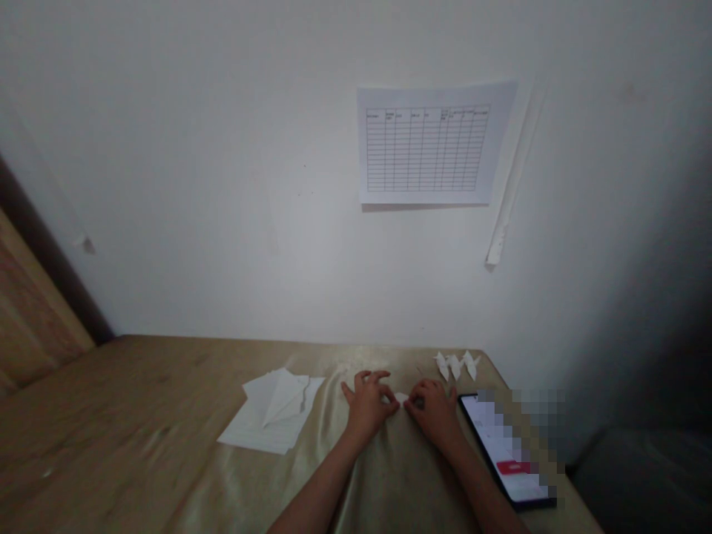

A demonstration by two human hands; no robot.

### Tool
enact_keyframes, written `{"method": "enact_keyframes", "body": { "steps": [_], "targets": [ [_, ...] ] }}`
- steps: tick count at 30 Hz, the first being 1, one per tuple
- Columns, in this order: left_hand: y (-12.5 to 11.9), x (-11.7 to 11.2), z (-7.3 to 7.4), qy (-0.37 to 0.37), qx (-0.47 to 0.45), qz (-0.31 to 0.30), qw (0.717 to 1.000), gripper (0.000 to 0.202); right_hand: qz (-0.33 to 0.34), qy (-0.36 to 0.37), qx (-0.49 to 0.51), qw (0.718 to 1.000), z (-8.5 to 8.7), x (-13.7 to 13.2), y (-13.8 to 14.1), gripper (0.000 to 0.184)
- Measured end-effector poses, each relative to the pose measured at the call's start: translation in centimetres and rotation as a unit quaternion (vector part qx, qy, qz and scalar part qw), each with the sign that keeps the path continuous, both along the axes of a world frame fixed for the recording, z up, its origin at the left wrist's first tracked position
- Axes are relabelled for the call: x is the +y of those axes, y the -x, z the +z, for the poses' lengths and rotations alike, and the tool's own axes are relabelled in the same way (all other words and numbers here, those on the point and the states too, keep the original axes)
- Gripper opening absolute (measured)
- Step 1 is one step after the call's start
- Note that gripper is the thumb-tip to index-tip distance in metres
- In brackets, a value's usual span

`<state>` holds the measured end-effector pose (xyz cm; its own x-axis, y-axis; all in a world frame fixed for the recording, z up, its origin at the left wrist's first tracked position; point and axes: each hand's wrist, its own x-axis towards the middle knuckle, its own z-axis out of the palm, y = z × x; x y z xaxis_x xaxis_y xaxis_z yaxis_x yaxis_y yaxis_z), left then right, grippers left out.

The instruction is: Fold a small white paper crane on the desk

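Observation:
Both my hands rest on the tan table (139, 415) near its far edge. My left hand (367, 404) has its fingers curled down, pinching one side of a small white folded paper piece (401, 399). My right hand (437, 411) pinches the other side of the same piece with bent fingers. Most of the paper is hidden between the fingertips. To the left of my left hand lies a stack of white paper sheets (275, 415), some with folded creases.
Three small folded white paper figures (457, 365) stand at the back right of the table. A phone (503, 449) with a lit screen lies at the right edge. A printed table sheet (431, 144) hangs on the white wall. A wooden panel (30, 311) stands at left.

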<state>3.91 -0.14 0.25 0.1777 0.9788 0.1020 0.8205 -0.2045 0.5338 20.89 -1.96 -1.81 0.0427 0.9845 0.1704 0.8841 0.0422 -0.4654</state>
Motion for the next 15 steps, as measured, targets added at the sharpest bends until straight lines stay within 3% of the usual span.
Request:
{"method": "enact_keyframes", "body": {
  "steps": [10, 15],
  "targets": [
    [-0.35, 0.03, -0.40, -0.008, 0.005, 0.010, 1.000, 0.003, 0.001, -0.003, 0.016, 1.000, 0.33, -0.09, 0.19, 0.017],
    [-0.14, -0.02, -0.56, -0.016, -0.001, -0.002, 1.000, 0.016, -0.008, -0.007, 0.014, 1.000, 0.16, -0.22, 0.30, 0.015]
  ]
}}
